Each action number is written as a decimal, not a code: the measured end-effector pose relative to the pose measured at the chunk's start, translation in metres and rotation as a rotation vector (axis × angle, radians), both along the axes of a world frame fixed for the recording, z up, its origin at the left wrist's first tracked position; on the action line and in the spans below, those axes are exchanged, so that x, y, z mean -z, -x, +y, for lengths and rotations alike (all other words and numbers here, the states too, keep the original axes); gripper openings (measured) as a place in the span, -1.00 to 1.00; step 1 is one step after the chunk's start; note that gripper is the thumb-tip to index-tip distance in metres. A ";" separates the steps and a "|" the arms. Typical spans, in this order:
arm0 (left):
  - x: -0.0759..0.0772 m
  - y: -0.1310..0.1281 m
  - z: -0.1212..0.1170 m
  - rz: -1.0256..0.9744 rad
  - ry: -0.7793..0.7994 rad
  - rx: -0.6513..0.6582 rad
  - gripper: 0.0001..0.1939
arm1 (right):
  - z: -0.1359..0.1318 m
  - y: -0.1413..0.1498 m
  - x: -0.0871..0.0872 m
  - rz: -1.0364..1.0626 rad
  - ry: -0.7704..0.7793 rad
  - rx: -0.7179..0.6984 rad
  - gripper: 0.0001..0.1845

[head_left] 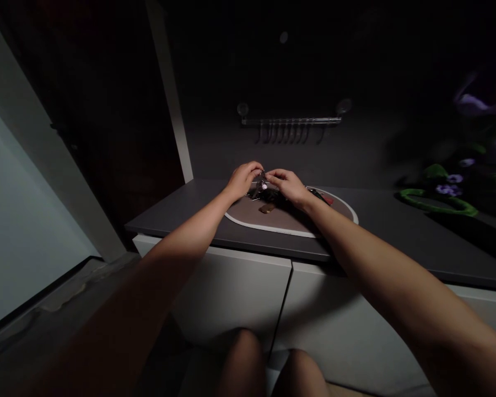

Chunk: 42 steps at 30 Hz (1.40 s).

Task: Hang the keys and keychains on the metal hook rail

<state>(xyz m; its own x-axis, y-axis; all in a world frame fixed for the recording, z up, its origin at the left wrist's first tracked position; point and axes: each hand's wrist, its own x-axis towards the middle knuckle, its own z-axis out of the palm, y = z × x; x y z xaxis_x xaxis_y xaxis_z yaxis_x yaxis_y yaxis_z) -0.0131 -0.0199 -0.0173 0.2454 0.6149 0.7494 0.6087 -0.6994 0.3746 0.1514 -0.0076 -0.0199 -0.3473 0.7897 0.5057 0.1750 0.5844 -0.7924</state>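
Note:
Both my hands meet above an oval taupe mat (pixel 289 218) with a white rim, which lies on a dark grey counter (pixel 182 212). My left hand (pixel 243 180) and my right hand (pixel 287 184) pinch a small shiny metal key (pixel 262 178) between their fingertips. Below them, a dark bunch of keys (pixel 258 193) lies partly hidden on the mat. A small brown object (pixel 267 208) sits just in front of it. To the right of my right hand are a thin dark item and a red tag (pixel 327 199).
A wall rail with several hooks (pixel 291 121) hangs behind the counter. Purple artificial flowers with a green loop (pixel 438 202) stand at the right. White cabinet doors (pixel 231 292) lie below the counter's front edge, above my knees (pixel 243 366).

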 end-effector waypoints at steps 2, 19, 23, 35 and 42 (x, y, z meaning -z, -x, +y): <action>0.000 0.000 0.000 0.026 -0.020 -0.012 -0.80 | -0.001 0.000 0.000 0.024 0.033 -0.011 -0.84; -0.004 -0.003 -0.015 0.309 -0.143 -0.329 -0.79 | 0.006 -0.003 -0.001 0.259 0.017 -0.027 -0.79; -0.003 -0.004 -0.013 0.332 -0.152 -0.274 -0.69 | 0.009 -0.004 0.000 0.273 -0.040 -0.022 -0.79; 0.000 -0.009 -0.008 0.171 -0.144 -0.242 -0.75 | 0.003 0.000 -0.001 0.176 -0.082 -0.021 -0.73; 0.003 -0.013 -0.002 0.002 -0.090 -0.186 -0.80 | -0.007 0.000 0.002 0.136 0.082 -0.067 -0.69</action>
<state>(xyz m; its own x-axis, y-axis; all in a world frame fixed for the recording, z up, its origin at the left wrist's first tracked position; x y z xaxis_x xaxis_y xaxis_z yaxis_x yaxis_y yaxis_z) 0.0001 -0.0218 -0.0204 0.1360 0.5800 0.8032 0.7311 -0.6058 0.3137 0.1513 -0.0144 -0.0216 -0.3334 0.8074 0.4867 0.0256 0.5238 -0.8514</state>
